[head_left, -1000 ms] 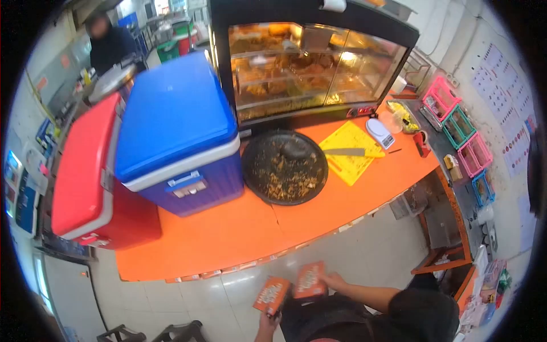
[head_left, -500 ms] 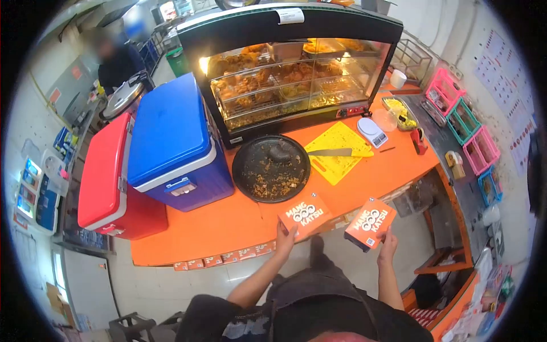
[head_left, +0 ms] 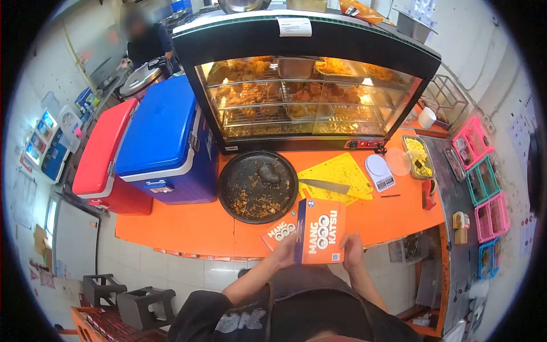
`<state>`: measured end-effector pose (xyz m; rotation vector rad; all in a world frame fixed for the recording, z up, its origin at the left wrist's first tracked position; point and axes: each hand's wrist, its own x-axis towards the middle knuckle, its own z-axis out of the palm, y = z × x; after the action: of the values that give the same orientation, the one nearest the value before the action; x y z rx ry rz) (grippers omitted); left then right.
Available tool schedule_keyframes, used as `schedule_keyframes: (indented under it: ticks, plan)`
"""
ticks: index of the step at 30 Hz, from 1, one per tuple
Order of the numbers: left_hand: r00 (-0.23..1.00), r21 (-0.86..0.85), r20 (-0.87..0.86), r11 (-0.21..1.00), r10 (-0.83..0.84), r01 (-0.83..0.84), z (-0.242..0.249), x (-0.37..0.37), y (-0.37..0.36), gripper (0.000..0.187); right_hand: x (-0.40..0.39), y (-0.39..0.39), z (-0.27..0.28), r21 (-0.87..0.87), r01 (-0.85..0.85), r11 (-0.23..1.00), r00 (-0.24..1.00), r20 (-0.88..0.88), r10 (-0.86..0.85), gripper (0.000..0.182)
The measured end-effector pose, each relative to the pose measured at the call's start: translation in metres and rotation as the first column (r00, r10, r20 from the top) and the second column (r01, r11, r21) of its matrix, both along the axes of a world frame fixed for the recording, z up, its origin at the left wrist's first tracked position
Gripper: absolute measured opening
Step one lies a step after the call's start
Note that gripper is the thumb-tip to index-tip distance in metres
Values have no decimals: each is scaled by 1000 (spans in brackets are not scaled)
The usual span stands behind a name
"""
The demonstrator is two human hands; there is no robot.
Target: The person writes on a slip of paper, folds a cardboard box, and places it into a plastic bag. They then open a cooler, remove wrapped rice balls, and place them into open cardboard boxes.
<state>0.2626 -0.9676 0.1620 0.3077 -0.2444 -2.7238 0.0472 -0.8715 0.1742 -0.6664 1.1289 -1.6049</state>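
Note:
An orange and dark blue box printed "MANG KATSU" (head_left: 323, 232) is held upright between my hands, over the front edge of the orange table. My left hand (head_left: 285, 251) grips its left side. My right hand (head_left: 352, 249) is at its lower right side, the fingers against the edge. A second orange box (head_left: 278, 231) lies on the table, partly behind the held box and my left hand. Just beyond it sits a round black pan (head_left: 258, 187) with brown crumbs. A knife (head_left: 327, 185) rests on the yellow cutting board (head_left: 356, 168) behind the held box.
A glass food warmer (head_left: 302, 97) stands at the back. Blue (head_left: 156, 131) and red (head_left: 105, 148) coolers are on the left. A scale (head_left: 379, 171) and a food tray (head_left: 419, 157) sit at the right. A person (head_left: 147, 43) is at the back left.
One box has been let go onto the table by my left hand. The other box has moved left and now stands between both hands. The view has shifted.

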Motion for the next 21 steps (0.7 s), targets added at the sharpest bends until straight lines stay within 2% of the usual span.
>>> schedule_keyframes:
  ticks: [1, 2, 4, 5, 7, 8, 9, 10, 11, 12, 13, 14, 15, 16, 17, 18, 20, 21]
  plan:
    - [961, 116, -277, 992, -10, 43, 3, -6, -8, 64, -7, -9, 5, -3, -29, 1000, 993, 114, 29, 53]
    - [960, 113, -280, 993, -4, 37, 0, -13, -11, 64, -13, -14, 2, -5, -36, 999, 993, 111, 36, 53]
    - [999, -18, 32, 1000, 4, -3, -5, -24, -14, 63, -22, -21, -4, -10, -37, 999, 992, 117, 38, 54]
    - [999, -11, 34, 1000, 10, -9, -6, -25, -13, 63, -24, -21, -4, -3, -43, 999, 992, 119, 43, 54]
    - [992, 10, -125, 1000, -14, 15, -3, -35, -24, 62, -37, -26, 1, -33, -44, 998, 998, 53, 45, 61]
    - [991, 10, -133, 1000, -10, 12, 6, -41, -32, 62, -50, -25, 4, -33, -47, 998, 998, 45, 49, 61]
    - [998, -51, 40, 997, -58, 60, 17, -46, -37, 69, -67, -18, 8, -52, -14, 999, 974, -228, 2, 61]
    - [972, -103, 217, 988, -94, 119, 22, -50, -39, 78, -76, -11, 15, -81, 10, 997, 875, -482, -48, 60]
    - [973, -107, 214, 987, -92, 117, 21, -59, -42, 78, -72, -10, 33, -85, 8, 996, 873, -485, -49, 60]
    - [917, -329, 396, 940, 51, 90, 18, -73, -45, 87, -57, -10, 61, -168, -35, 985, 885, -463, -48, 58]
    - [820, -530, 527, 840, 223, 112, 11, -87, -45, 98, -44, -11, 83, -249, -72, 966, 898, -438, -46, 59]
    - [791, -520, 568, 844, 227, 131, 3, -100, -45, 114, -37, -14, 94, -293, -239, 926, 797, -604, 15, 60]
    - [746, -636, 575, 757, 336, 149, -5, -113, -36, 94, -30, -17, 89, -296, -232, 927, 800, -599, 9, 60]
    - [915, -587, 361, 806, 179, 74, -31, -136, -40, 82, -25, -23, 80, -273, -236, 933, 836, -546, 52, 58]
    - [995, -512, 95, 858, 30, 23, -57, -152, -46, 71, -25, -27, 70, -248, -243, 938, 867, -490, 95, 58]
    - [999, -459, -3, 887, -47, 41, -46, -154, -42, 70, -26, -28, 56, -249, -246, 937, 866, -490, 97, 58]
    - [985, -390, -79, 914, -155, 113, -19, -152, -37, 68, -34, -21, 27, -212, 54, 976, 784, -597, -173, 74]
    - [976, -377, -105, 916, -191, 139, -10, -151, -37, 66, -39, -20, 16, -213, 43, 976, 780, -603, -166, 74]
